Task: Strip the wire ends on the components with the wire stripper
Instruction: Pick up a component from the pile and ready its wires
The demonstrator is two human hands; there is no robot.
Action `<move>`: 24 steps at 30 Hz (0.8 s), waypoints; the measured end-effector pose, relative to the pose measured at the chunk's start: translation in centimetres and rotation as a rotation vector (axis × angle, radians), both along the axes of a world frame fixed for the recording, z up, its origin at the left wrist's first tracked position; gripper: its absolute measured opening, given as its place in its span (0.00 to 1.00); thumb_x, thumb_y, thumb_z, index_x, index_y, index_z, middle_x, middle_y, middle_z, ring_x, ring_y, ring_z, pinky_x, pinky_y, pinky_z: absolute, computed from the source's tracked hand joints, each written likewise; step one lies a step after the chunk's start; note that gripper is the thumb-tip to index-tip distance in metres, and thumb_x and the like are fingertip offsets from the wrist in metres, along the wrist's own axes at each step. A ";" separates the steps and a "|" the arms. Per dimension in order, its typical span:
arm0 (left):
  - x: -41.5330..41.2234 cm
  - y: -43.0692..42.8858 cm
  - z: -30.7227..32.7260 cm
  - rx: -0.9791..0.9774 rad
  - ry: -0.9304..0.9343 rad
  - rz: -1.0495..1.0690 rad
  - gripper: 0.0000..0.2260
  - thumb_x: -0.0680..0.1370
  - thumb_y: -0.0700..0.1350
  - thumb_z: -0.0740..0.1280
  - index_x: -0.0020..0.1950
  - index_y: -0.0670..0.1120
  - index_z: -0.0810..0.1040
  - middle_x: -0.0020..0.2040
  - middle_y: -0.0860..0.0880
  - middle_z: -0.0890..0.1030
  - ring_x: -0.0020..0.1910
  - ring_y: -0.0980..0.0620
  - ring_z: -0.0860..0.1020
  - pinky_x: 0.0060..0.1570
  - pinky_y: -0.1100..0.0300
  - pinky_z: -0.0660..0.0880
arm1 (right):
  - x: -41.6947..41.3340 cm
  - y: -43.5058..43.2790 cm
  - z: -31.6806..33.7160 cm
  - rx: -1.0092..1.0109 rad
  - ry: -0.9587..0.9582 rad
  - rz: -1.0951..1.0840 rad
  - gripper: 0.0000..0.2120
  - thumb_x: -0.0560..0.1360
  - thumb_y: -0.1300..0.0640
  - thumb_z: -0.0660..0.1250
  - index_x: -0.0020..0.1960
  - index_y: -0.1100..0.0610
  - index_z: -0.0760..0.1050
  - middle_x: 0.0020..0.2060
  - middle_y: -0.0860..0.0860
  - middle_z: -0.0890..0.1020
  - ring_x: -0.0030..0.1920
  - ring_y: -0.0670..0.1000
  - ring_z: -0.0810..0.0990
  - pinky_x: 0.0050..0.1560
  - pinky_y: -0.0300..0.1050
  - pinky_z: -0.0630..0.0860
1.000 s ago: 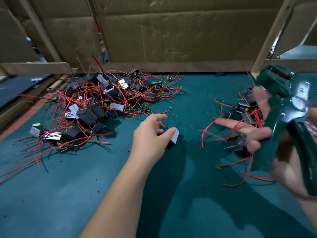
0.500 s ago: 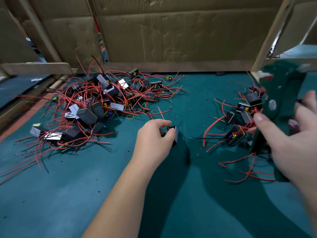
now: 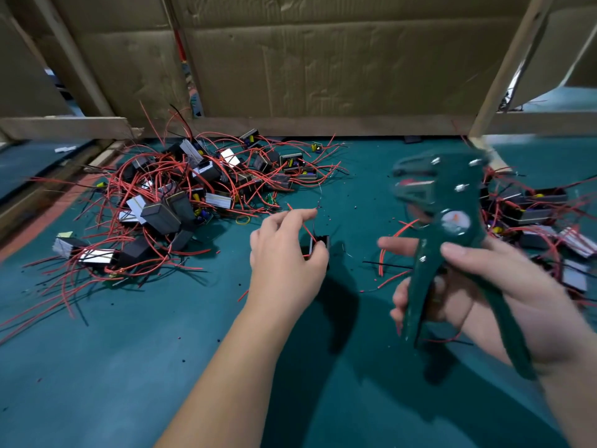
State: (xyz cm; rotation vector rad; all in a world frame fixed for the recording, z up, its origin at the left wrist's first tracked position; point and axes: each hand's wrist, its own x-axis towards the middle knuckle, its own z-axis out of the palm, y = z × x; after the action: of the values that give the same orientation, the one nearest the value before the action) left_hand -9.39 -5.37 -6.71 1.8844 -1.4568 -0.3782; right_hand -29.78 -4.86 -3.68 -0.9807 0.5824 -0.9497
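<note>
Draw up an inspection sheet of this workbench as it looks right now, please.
Surface: teal mat, speckled with small dark and red bits.
Job's things: green wire stripper, blurred; one black component; left pile of wired components, large; right pile, smaller.
Clutter: yellow rubber band beside the left pile.
Grippers: left hand pinches the component; right hand grips the wire stripper's handles.
Cables: red leads tangled through both piles, a few black ones among them.
Surroundings: cardboard wall behind; wooden frame along the back edge.
</note>
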 end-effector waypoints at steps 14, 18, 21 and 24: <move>-0.4 -0.2 0.0 -0.004 0.283 -0.003 0.21 0.76 0.48 0.68 0.65 0.52 0.63 0.44 0.65 0.78 0.45 0.72 0.72 0.64 0.47 0.65 | 0.7 -1.4 -1.0 0.053 0.084 -0.274 0.05 0.71 0.63 0.63 0.45 0.56 0.74 0.41 0.55 0.83 0.35 0.63 0.82 0.37 0.63 0.79; -0.4 -0.1 0.0 -0.036 0.222 0.043 0.20 0.74 0.56 0.70 0.63 0.56 0.69 0.37 0.64 0.80 0.41 0.75 0.71 0.54 0.59 0.56 | 0.4 -0.5 -0.3 0.004 -0.098 -0.111 0.13 0.67 0.60 0.65 0.50 0.60 0.70 0.51 0.69 0.80 0.37 0.63 0.81 0.40 0.61 0.79; -0.2 -0.2 0.1 -0.034 0.212 -0.022 0.08 0.74 0.54 0.70 0.52 0.58 0.78 0.36 0.58 0.82 0.42 0.62 0.78 0.55 0.56 0.67 | 0.4 -0.2 -0.5 -0.010 -0.115 -0.092 0.19 0.62 0.58 0.73 0.49 0.62 0.71 0.48 0.71 0.80 0.37 0.64 0.81 0.40 0.61 0.79; 0.0 -0.1 0.1 -0.059 0.209 -0.131 0.03 0.75 0.49 0.70 0.47 0.54 0.83 0.37 0.61 0.82 0.40 0.67 0.78 0.45 0.69 0.72 | 0.6 0.0 -0.6 0.012 -0.118 -0.118 0.20 0.62 0.58 0.74 0.49 0.65 0.71 0.44 0.68 0.81 0.37 0.64 0.81 0.40 0.62 0.78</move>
State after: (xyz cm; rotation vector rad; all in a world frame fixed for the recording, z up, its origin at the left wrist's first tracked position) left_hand -9.43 -5.48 -6.57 1.6542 -1.4366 -0.5701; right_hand -29.19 -4.86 -4.28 -0.8810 0.5505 -1.1003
